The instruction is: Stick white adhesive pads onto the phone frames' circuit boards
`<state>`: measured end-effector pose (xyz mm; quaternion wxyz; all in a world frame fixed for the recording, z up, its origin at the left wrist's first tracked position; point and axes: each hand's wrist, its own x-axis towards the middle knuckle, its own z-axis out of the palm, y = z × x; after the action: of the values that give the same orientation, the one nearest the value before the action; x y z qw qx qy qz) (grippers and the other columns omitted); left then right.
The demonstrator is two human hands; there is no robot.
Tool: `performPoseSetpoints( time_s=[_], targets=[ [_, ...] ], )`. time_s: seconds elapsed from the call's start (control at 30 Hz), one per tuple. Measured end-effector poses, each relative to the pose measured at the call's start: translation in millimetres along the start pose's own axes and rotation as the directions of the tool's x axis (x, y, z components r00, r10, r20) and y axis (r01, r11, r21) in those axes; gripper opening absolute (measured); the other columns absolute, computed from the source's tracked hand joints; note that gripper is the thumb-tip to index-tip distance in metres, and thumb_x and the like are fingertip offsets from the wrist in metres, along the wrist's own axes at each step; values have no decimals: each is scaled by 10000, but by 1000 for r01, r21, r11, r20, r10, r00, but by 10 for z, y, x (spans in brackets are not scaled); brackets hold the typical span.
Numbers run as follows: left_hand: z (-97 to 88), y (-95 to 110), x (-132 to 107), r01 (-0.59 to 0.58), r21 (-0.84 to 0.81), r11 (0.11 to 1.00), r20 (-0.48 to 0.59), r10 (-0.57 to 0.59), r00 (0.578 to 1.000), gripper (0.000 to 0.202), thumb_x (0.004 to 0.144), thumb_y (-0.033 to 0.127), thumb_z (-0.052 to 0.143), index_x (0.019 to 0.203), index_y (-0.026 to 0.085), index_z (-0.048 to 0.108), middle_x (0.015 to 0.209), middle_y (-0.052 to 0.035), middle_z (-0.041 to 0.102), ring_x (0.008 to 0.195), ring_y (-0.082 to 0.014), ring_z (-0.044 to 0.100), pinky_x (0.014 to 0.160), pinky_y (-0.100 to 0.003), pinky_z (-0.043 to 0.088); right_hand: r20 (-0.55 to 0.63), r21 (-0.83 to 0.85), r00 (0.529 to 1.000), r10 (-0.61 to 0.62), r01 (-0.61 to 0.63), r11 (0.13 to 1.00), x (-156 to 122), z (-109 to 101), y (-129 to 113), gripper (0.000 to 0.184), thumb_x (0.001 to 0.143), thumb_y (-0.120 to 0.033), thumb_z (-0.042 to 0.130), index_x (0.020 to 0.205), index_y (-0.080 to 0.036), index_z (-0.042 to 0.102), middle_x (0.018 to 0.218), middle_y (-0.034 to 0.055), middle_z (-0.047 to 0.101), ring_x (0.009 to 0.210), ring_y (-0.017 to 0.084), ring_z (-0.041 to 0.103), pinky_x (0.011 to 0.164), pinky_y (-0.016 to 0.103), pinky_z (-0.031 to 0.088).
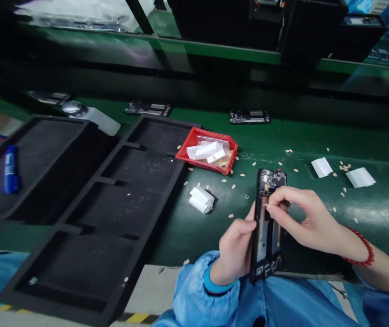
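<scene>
An opened phone (pixel 262 231), its circuit board and inner frame showing, stands nearly upright in front of my body. My left hand (pixel 237 243) grips its left edge, thumb along the side and the other fingers hidden behind it. Over the phone's upper half, my right hand (pixel 303 220) pinches thumb and forefinger together close to the inner frame. A tiny pale speck shows at those fingertips, too small to name. Left of the phone, a folded white paper (pixel 201 200) lies on the green bench (pixel 177 236), with small tan pieces scattered around.
A red bin (pixel 228 169) holds white papers and tan bits. Black compartment trays (pixel 160 222) fill the left, with a blue marker (pixel 11 170) on one. More opened phones (pixel 249 117) lie along the back near a white bottle (pixel 100 121). White papers (pixel 322 167) rest at right.
</scene>
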<state>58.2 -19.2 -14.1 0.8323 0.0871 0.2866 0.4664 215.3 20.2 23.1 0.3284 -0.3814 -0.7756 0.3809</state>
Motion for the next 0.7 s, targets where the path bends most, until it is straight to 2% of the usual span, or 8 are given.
performPoseSetpoints(
  time_s=[0.13, 0.23, 0.3, 0.43, 0.57, 0.7],
  targets=[
    [62, -13, -42, -153, 211, 966, 186, 114, 976, 592, 839, 339, 521, 1412, 216, 604, 1473, 18, 600, 1526, -326, 311, 1289, -443, 160, 114, 79, 993, 26, -35, 996, 20, -124, -149, 166, 959, -115, 542, 816, -197, 528, 735, -49, 587, 651, 67, 505, 627, 180, 438],
    [84, 41, -48, -272, 366, 890, 246, 189, 951, 610, 875, 334, 495, 1477, 247, 537, 1576, 44, 490, 1564, -322, 212, 1297, -436, 105, 173, 91, 985, 9, -25, 996, 58, -195, -221, 180, 920, -70, 560, 800, -197, 518, 770, -46, 602, 684, 70, 518, 649, 190, 442],
    [87, 84, -53, -326, 437, 838, 272, 222, 936, 615, 883, 332, 496, 1494, 268, 514, 1604, 53, 450, 1567, -333, 197, 1297, -452, 102, 205, 97, 979, -13, -7, 995, 80, -216, -245, 197, 898, -43, 570, 786, -196, 515, 785, -44, 604, 706, 73, 527, 651, 194, 441],
    [76, 120, -79, -359, 530, 768, 302, 224, 927, 612, 920, 335, 496, 1530, 297, 455, 1621, 50, 421, 1563, -355, 206, 1293, -494, 129, 219, 85, 975, -25, 7, 996, 92, -211, -262, 202, 888, -34, 576, 775, -192, 520, 778, -39, 598, 709, 79, 524, 636, 206, 432],
    [55, 87, -89, -379, 558, 738, 283, 259, 923, 613, 947, 363, 480, 1552, 305, 403, 1639, 61, 386, 1560, -350, 216, 1294, -499, 137, 218, 88, 975, -30, 11, 996, 93, -202, -266, 192, 891, -37, 570, 780, -186, 525, 784, -35, 598, 707, 75, 522, 639, 206, 433],
    [29, 81, -58, -410, 575, 708, 335, 254, 907, 608, 974, 396, 472, 1566, 315, 364, 1657, 75, 345, 1558, -336, 227, 1297, -473, 139, 226, 85, 974, -23, 4, 996, 104, -206, -273, 196, 895, -29, 561, 787, -189, 523, 786, -41, 593, 708, 70, 521, 647, 199, 434]
  ],
)
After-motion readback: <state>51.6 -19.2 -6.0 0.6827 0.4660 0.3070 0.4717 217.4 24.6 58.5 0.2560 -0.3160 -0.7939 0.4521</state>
